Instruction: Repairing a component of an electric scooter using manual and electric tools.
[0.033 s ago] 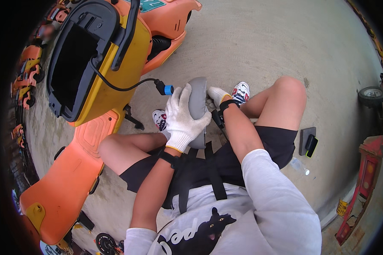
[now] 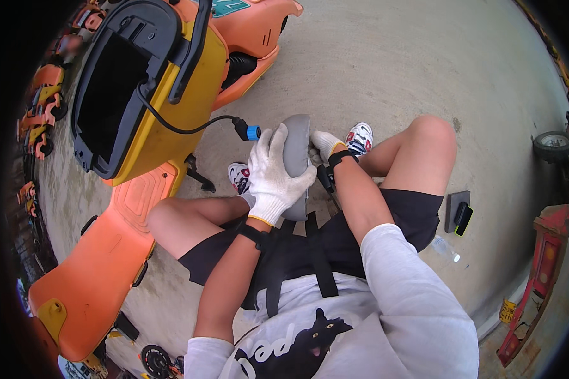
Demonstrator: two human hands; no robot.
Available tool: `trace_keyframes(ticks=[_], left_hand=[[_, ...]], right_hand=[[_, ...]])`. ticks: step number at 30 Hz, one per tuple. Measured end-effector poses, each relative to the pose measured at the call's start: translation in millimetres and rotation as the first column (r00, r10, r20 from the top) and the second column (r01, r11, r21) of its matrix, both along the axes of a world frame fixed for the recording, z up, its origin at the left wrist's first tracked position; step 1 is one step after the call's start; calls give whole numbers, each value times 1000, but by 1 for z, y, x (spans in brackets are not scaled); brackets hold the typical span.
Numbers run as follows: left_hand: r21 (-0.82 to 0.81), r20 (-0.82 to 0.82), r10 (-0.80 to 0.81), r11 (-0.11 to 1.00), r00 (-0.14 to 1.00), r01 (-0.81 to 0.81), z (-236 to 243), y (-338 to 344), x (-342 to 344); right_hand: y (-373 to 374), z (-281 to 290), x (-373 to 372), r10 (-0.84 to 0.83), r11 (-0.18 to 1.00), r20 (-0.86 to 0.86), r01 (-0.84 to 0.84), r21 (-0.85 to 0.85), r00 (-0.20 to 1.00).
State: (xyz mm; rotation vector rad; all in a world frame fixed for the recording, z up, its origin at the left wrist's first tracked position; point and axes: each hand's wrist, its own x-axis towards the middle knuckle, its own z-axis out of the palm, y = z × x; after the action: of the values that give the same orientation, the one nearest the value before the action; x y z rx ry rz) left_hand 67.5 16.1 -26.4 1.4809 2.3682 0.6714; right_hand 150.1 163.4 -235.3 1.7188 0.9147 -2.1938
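A grey, curved scooter seat stands on edge between my knees. My left hand, in a white knit glove, grips it from the left, with the fingers over its outer face and the thumb across to its right edge. My right hand, gloved too, is at the seat's right side. Its fingers are curled and partly hidden, so what they hold there cannot be made out. Just left of my left fingertips hangs a black cable with a blue-ringed connector. It comes out of the open compartment of a yellow and orange scooter.
The scooter's orange footboard runs along my left. On the concrete floor to my right lie a dark flat block with a phone-like device and a clear plastic bottle. A loose wheel and a red vehicle part stand farther right.
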Motion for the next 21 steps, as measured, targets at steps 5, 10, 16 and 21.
trace_keyframes(ticks=[5, 10, 16, 21], left_hand=[[-49, -10, 25, 998, 1000, -26, -1, -7, -15], [-22, -51, 28, 999, 998, -29, -4, -19, -22], [18, 10, -27, 999, 1000, 27, -4, -5, -8], [4, -10, -10, 1000, 1000, 10, -6, -7, -12]], right_hand=[[-29, 1, -9, -30, 997, -57, 26, -70, 998], [-56, -34, -10, 895, 351, 88, -813, 465, 438], [-66, -95, 5, 526, 822, 186, -552, 138, 830], [-75, -66, -1, 385, 782, 389, -520, 344, 837]])
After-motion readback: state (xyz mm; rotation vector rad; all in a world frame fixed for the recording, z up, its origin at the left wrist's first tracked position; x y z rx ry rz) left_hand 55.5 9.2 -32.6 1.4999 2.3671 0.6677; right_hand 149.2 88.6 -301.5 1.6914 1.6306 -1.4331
